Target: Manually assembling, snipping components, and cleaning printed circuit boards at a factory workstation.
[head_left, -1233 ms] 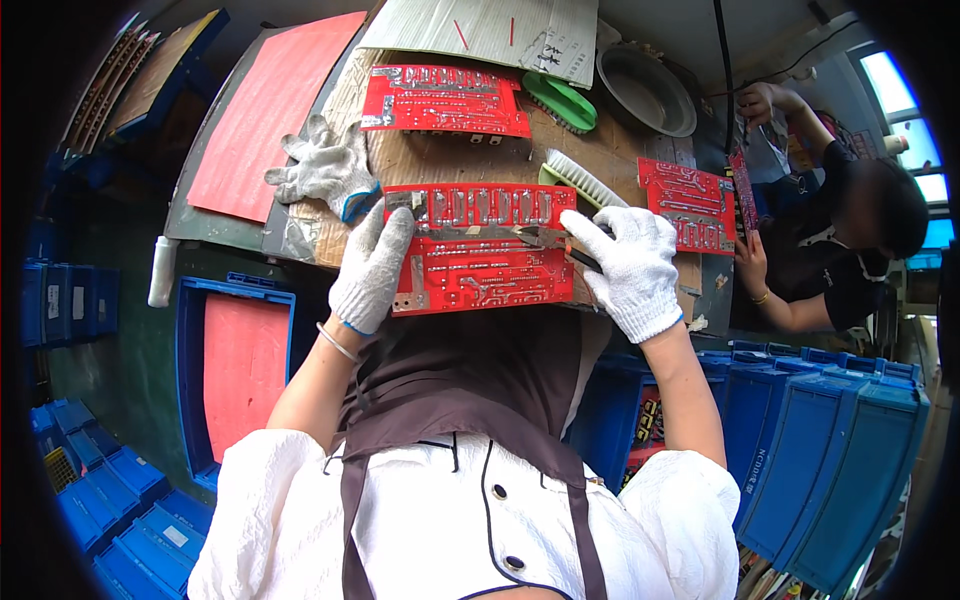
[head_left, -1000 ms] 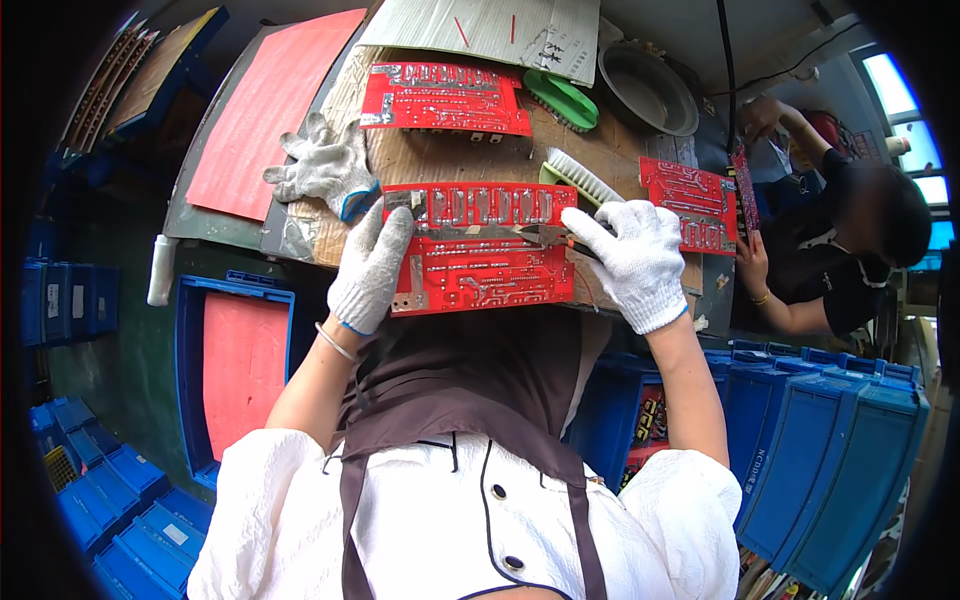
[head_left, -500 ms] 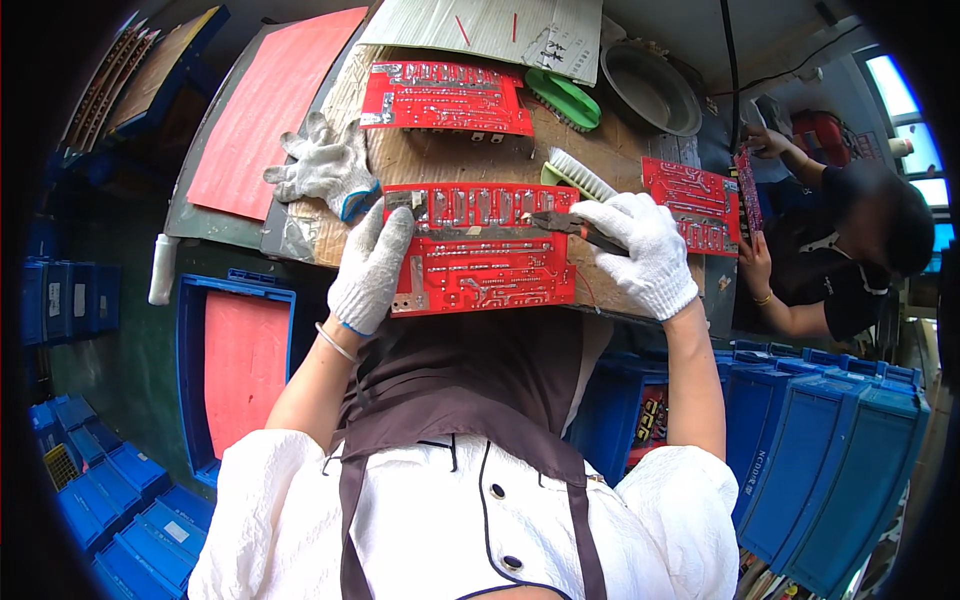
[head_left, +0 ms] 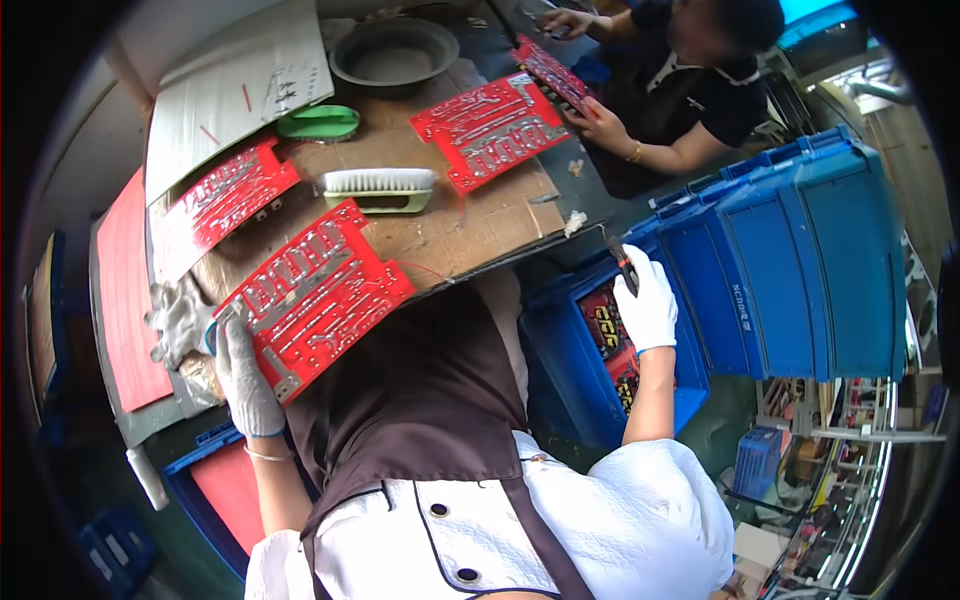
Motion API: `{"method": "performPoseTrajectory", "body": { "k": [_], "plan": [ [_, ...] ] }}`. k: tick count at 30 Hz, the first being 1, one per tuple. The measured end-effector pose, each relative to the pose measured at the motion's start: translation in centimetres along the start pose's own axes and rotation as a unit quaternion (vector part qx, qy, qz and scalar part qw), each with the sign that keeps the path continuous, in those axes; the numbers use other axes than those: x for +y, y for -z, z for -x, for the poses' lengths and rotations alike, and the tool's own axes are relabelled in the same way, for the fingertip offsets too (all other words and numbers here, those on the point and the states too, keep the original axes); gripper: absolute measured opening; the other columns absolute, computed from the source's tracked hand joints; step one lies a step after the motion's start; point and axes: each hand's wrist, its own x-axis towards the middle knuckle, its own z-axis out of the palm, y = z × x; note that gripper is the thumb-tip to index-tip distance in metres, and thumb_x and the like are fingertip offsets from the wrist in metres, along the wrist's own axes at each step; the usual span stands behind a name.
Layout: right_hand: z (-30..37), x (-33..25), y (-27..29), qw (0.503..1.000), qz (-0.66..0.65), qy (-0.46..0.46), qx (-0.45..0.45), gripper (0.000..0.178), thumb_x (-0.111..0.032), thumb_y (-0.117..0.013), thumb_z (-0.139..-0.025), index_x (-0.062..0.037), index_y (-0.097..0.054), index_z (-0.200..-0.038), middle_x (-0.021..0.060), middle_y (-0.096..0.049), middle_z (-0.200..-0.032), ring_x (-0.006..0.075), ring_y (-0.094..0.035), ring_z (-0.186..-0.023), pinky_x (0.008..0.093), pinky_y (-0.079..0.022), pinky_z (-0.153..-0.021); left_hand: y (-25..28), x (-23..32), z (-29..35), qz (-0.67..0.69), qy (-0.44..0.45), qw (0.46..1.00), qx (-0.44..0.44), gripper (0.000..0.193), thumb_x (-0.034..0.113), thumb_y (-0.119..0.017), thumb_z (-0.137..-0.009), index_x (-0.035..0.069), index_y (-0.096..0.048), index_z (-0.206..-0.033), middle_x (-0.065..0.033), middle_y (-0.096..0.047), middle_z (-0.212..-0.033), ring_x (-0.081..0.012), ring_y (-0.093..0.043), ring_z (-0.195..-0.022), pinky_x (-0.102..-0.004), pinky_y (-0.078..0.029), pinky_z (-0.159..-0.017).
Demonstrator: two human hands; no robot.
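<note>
You occupy electronics workshop: circuit board (head_left: 318, 300) at left hand (head_left: 248, 385), blue crates (head_left: 780, 270) beside right hand (head_left: 650, 305), co-worker (head_left: 695, 110) holding another board (head_left: 552, 74) beyond.

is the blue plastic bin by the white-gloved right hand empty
Not empty: red circuit boards with yellow parts show inside the blue plastic bin. Cannot tell how full; the white-gloved right hand hides part.

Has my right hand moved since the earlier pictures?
Yes: against the worktable, your right hand, still holding the pliers, has moved rightward, away from the red circuit board, now appearing over a blue crate.
</note>
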Motion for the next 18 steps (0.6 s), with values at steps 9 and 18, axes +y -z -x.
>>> {"method": "performPoseTrajectory", "body": {
  "k": [9, 18],
  "plan": [
    [-3.9, -0.6, -0.4, 0.967, 0.180, 0.019, -0.182, 0.055, -0.028, -0.070, -0.085, -0.0269, -0.058, -0.138, 0.0153, -0.063, -0.109, 0.0386, -0.064, -0.105, 0.0518, -0.054, -0.086, -0.9, 0.3, -0.1, -0.010, -0.013, 1.000, 0.009, 0.037, 0.031, -0.051, -0.109, 0.000, -0.061, -0.128, -0.0059, -0.063, -0.118, -0.0145, -0.056, -0.108, -0.0337, -0.045, -0.103],
    [-3.8, -3.9, 2.6, 0.979, 0.119, 0.056, -0.158, 0.068, -0.015, -0.075, -0.077, -0.0244, -0.058, -0.142, 0.0138, -0.062, -0.109, 0.0389, -0.060, -0.107, 0.0494, -0.054, -0.092, -0.8, 1.3, 1.0, -0.117, -0.086, 0.989, -0.028, 0.051, 0.037, -0.056, -0.107, 0.000, -0.057, -0.143, -0.0150, -0.062, -0.134, -0.0224, -0.055, -0.125, -0.0353, -0.040, -0.111]
  ]
}}
